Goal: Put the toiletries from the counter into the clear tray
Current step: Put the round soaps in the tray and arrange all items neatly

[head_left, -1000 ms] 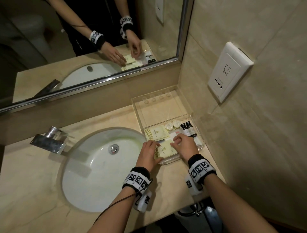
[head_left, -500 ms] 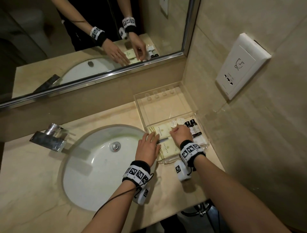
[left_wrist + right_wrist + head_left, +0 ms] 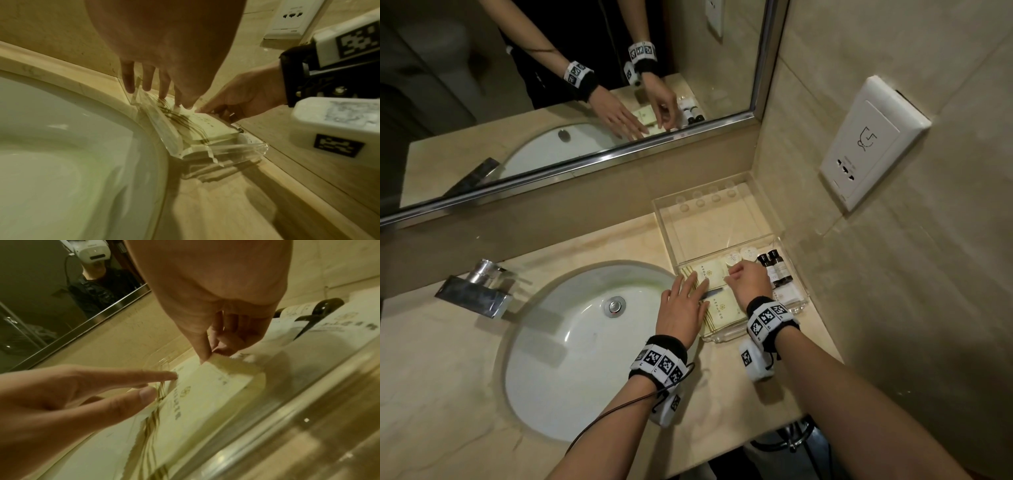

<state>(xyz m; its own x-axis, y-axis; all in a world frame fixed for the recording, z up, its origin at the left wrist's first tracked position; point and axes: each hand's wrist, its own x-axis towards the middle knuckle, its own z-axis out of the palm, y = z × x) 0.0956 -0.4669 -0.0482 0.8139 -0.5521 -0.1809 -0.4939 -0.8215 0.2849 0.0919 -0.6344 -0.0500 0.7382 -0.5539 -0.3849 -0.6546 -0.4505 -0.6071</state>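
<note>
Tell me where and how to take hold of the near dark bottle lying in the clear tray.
Grip the near dark bottle across its labelled body with thumb and forefinger, coming straight down from above. It lies flat beside its twin, caps pointing away, close to the clear tray wall, so the sides look crowded. The right hand is nearest but pinches a paper packet.

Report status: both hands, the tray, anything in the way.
Left hand flat, fingers pressing cream packets. Right hand pinching a packet edge. Packets, bottles inside clear tray. Nothing blocking.
</note>
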